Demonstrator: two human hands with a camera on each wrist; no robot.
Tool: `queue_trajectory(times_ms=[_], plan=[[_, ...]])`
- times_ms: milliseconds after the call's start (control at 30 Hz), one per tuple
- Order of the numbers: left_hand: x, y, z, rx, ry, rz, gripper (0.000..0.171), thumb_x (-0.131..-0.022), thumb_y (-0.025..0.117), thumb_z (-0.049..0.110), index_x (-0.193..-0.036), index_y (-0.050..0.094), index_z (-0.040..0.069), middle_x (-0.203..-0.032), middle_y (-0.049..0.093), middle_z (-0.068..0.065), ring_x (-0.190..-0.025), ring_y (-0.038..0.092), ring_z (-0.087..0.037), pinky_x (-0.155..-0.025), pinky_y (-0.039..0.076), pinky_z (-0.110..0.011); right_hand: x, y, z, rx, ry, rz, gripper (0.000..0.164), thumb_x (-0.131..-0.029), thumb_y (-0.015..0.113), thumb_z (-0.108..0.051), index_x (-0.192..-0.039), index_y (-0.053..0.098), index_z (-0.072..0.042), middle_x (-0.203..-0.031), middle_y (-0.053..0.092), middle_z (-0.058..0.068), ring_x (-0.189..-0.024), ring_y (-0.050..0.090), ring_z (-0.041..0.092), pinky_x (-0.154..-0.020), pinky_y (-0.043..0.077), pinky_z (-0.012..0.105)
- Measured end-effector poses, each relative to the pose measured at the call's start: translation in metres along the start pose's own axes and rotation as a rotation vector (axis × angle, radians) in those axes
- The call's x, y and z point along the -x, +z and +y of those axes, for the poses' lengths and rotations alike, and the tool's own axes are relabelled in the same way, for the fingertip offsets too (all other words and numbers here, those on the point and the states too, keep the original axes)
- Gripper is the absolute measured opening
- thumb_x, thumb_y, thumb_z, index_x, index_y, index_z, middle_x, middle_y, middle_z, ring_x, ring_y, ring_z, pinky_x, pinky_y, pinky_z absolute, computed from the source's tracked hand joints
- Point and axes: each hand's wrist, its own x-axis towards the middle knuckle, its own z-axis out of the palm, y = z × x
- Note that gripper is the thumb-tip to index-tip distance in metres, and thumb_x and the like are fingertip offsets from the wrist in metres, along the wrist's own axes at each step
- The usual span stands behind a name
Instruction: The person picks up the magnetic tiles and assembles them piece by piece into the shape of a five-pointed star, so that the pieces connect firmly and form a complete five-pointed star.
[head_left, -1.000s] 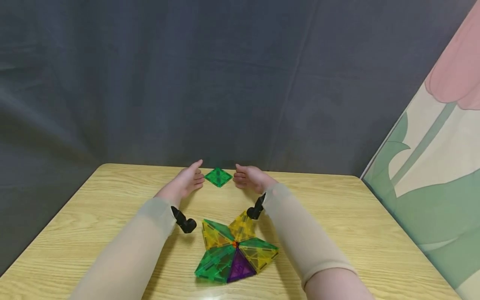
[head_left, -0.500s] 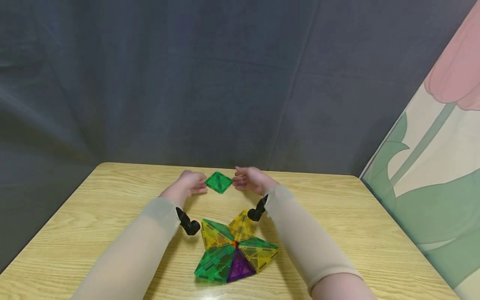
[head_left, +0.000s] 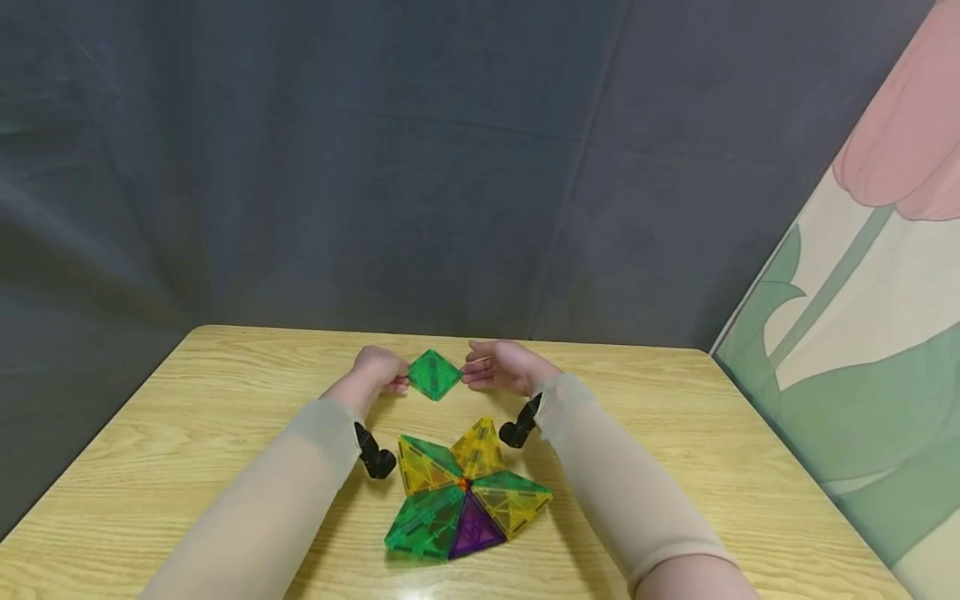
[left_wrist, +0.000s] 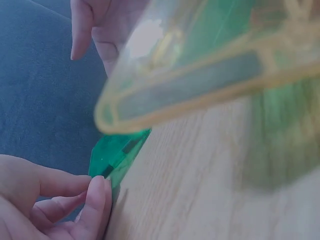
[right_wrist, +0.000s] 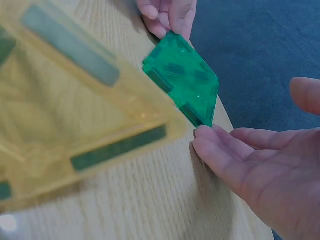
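A green diamond of magnetic tiles [head_left: 434,375] is between my hands near the table's far edge. Thumb and fingers of my left hand [head_left: 378,368] pinch its left corner, plain in the left wrist view, where the diamond [left_wrist: 111,155] is partly hidden. On the opposite side, my right hand [head_left: 504,365] touches the right corner with straight fingertips; in the right wrist view its thumb stands away from the diamond [right_wrist: 182,77]. Closer to me lies a star-like build of translucent magnetic tiles: yellow tiles [head_left: 480,450], green tiles [head_left: 426,521] and a purple tile [head_left: 476,527].
The wooden table [head_left: 247,442] bears both the diamond and the star-like build, which sits between my forearms. A dark grey curtain [head_left: 375,167] hangs behind the far edge. To the right is a panel with a flower print [head_left: 862,358].
The green diamond has come a little toward me. My left hand's thumb, raised earlier, has come down and now pinches the corner. The right hand has followed slightly nearer, fingers still straight.
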Motion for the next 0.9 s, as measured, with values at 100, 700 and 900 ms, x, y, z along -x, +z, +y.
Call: queue_trajectory(times_ms=[100,700,900], plan=[[0.003,-0.001,-0.001,0.042,-0.001,-0.006,0.028,-0.092,0.058,-0.011,-0.12,0.06,-0.015,-0.079,0.058,-0.014,-0.054,0.059,-0.013,-0.058,0.057,-0.025,0.005,0.0,0.0,0.007,-0.004,-0.02,0.058,-0.108,0.041,-0.028,-0.147,0.029,0.013,-0.132,0.048,0.027,-0.119,0.053,0.037,-0.103,0.045,0.042],[0.06,-0.013,0.021,0.191,0.122,-0.13,0.032,-0.094,0.061,-0.007,-0.125,0.06,-0.013,-0.086,0.068,-0.011,-0.072,0.068,-0.015,-0.069,0.058,-0.025,0.069,0.011,-0.028,0.071,-0.16,0.051,0.03,-0.098,0.056,0.0,-0.125,0.057,0.015,-0.102,0.069,0.021,-0.086,0.07,0.022,-0.094,0.051,0.044],[0.098,-0.013,0.015,0.184,0.183,-0.168,0.026,-0.094,0.061,-0.006,-0.119,0.063,-0.012,-0.096,0.069,-0.016,-0.081,0.07,-0.02,-0.072,0.058,-0.027,0.106,0.023,-0.015,0.094,-0.192,0.031,0.026,-0.099,0.055,-0.001,-0.12,0.057,0.014,-0.096,0.07,0.019,-0.077,0.069,0.019,-0.081,0.058,0.037]])
